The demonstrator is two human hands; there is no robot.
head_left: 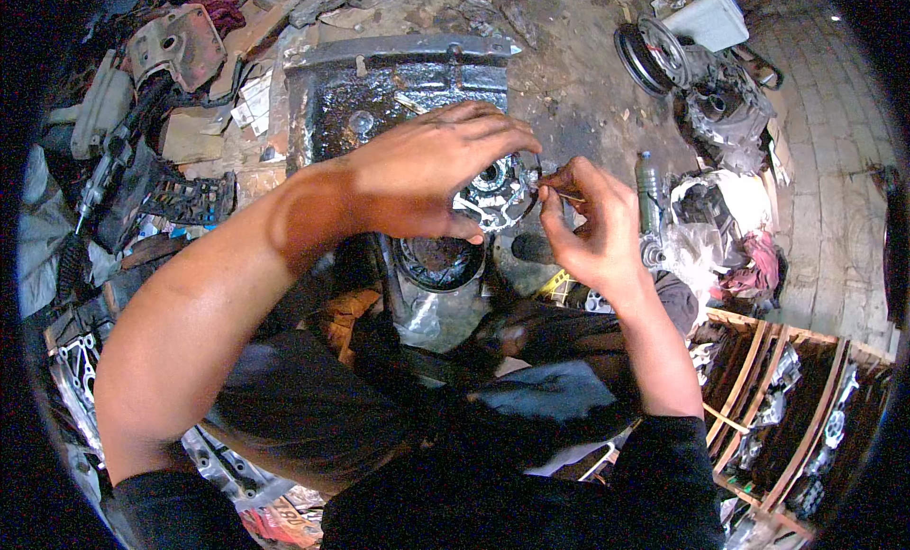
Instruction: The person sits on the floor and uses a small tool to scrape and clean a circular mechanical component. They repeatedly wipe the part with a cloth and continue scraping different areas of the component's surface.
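Two hands busy: left hand (431,166) clamps the round metal gear part (493,198), right hand (588,223) pinches a thin wire ring (538,185); ring could spring loose onto the floor (578,86).

a grimy repair workshop: an oily black metal tray (379,86) sits on the dirt floor (578,86), with engine castings (175,43) left of it, pulleys (654,53) right, and wooden crates of parts (787,408) further right.
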